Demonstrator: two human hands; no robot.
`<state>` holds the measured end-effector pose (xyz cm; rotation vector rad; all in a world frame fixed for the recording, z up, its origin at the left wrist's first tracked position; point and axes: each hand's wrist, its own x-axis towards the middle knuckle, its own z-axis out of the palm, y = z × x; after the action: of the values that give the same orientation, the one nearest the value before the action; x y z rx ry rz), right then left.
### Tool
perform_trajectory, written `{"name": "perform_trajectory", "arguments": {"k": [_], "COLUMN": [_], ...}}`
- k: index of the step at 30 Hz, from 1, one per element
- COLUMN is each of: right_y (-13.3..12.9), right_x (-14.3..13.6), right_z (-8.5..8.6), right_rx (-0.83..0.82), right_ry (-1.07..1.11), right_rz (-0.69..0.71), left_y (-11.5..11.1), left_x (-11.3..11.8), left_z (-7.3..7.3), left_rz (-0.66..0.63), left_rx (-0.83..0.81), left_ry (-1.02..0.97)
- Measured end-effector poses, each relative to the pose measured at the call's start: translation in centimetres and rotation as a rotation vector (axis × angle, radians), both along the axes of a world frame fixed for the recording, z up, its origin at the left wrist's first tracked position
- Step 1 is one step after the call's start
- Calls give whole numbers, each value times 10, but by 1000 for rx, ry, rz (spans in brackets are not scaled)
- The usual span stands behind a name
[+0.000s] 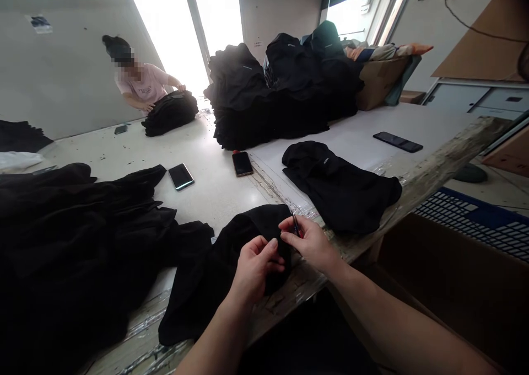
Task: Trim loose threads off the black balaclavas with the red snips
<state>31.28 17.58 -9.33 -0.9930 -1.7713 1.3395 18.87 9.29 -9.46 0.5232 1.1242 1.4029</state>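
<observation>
A black garment (235, 237) lies bunched at the table's front edge, directly under both hands. My left hand (258, 262) is closed on its cloth, thumb pressed against the fingers. Close beside it, my right hand (308, 242) is closed round small thread snips (295, 225), dark with a bit of red, their tip pointing up. My right fingertips are near the garment's edge; whether they also pinch cloth or a thread is too small to tell. To the right, another black garment (339, 187) with a small light label lies flat.
Black garments (74, 237) are heaped at left, and a tall black stack (273, 105) stands at the back. Phones (181, 176) (242, 164) (397, 142) lie on the white table (206, 198). A co-worker (142, 82) handles black cloth at far left. A blue crate (475, 220) stands below right.
</observation>
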Motion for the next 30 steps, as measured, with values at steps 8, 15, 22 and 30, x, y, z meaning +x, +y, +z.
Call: {"name": "perform_trajectory", "arguments": {"k": [8, 15, 22, 30], "right_y": [-20, -38, -43, -43], "right_x": [33, 36, 34, 35], "right_z": [19, 23, 19, 19], "right_rx": [327, 306, 349, 299], "right_ry": [-277, -328, -295, -278], "right_rz": [-59, 31, 30, 31], "left_y": [-5, -11, -13, -12], "left_x": [4, 9, 10, 11], "left_z": [2, 2, -3, -6], "left_rz": [44, 64, 52, 32], "left_rx": [-26, 26, 58, 69], "left_ry": [-117, -75, -56, 8]}}
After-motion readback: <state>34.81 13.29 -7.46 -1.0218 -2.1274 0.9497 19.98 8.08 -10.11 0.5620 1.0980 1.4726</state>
